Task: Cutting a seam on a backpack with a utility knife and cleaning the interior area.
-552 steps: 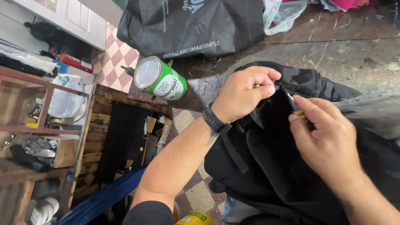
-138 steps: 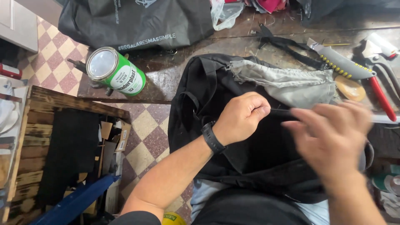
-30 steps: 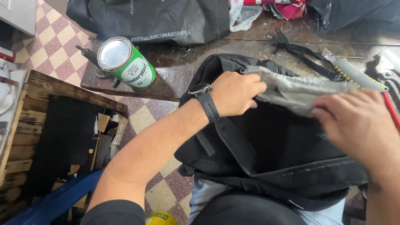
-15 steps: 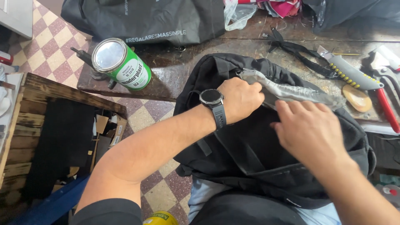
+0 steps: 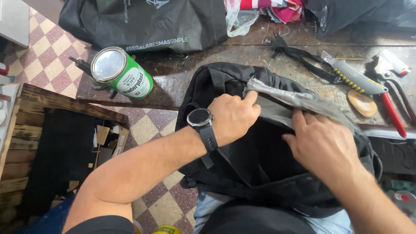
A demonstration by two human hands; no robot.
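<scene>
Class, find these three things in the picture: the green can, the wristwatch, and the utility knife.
green can (image 5: 130, 80), head view, on its green side wall.
wristwatch (image 5: 199, 117), head view, on its dark round face.
utility knife (image 5: 353, 79), head view, on the middle of its grey handle.

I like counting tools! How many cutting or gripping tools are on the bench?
2. A grey utility knife lies right of the black backpack, and red-handled pliers lie beside it at the bench's right end. More may be hidden.

A black backpack (image 5: 260, 173) with grey lining (image 5: 299, 100) lies near centre, a green-and-white tin (image 5: 121, 74) far left over a red-and-cream checkered floor (image 5: 39, 52) — and far right, red-handled pliers (image 5: 392, 110) beside a grey utility knife (image 5: 353, 78).
</scene>
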